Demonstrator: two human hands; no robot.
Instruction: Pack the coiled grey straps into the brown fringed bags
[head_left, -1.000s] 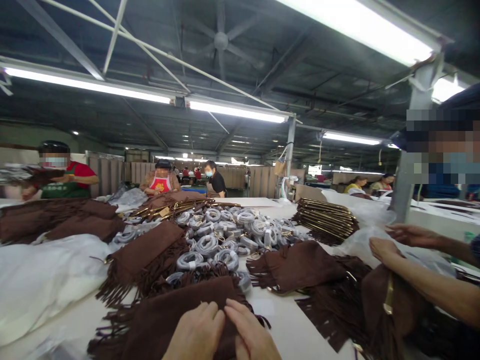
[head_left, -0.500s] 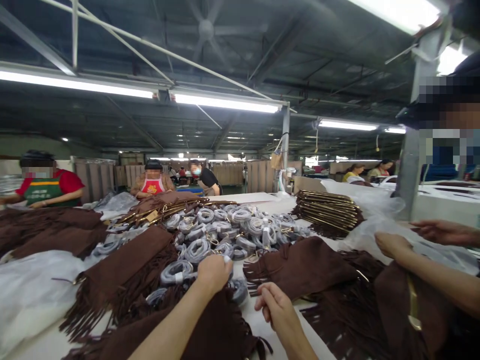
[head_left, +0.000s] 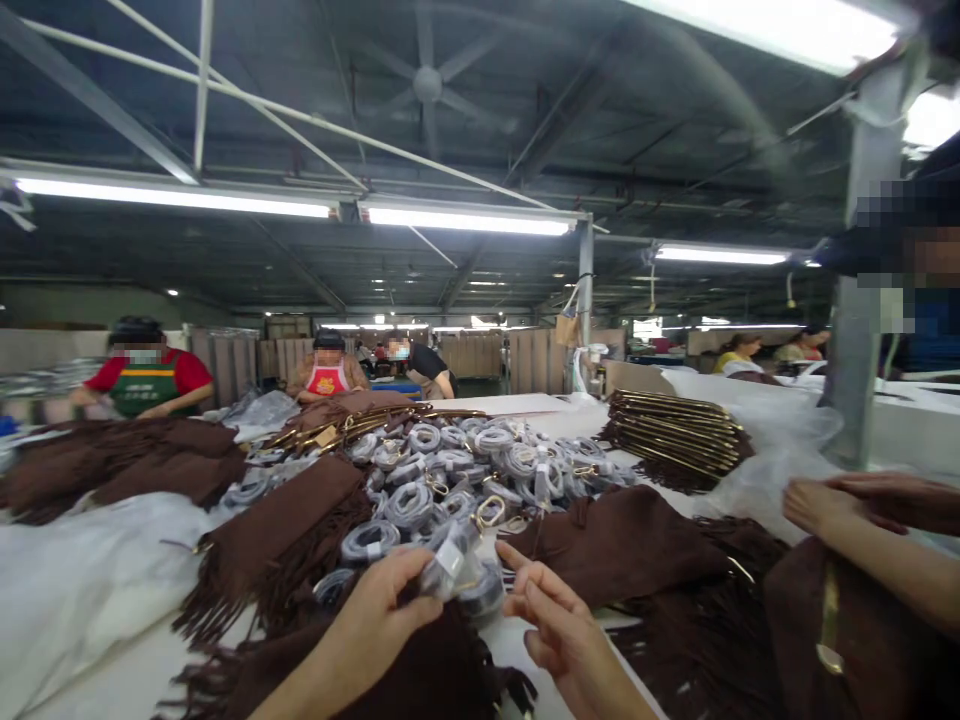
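Observation:
My left hand [head_left: 382, 610] is closed on a coiled strap [head_left: 448, 562], bundled in clear plastic with a white band and a gold clasp at its upper end. Just right of it, my right hand [head_left: 553, 628] is empty, index finger stretched toward the strap and the other fingers loosely bent. Beyond both hands spreads a heap of similar wrapped coiled straps [head_left: 480, 460]. Under my left forearm lies a brown fringed suede bag [head_left: 405, 660]. Another brown fringed piece [head_left: 622, 540] rests to the right of the heap.
At right, a co-worker's hands [head_left: 832, 505] are over a brown piece with a gold zip or trim [head_left: 829, 610]. A stack of gold-edged pieces [head_left: 675, 435] stands behind. White plastic sheeting [head_left: 90, 570] covers the left side. Other workers sit beyond the table.
My left hand has turned and drawn back slightly, bringing a wrapped strap with its gold clasp into view. My right index finger now points out toward it. The co-worker's hands have come together.

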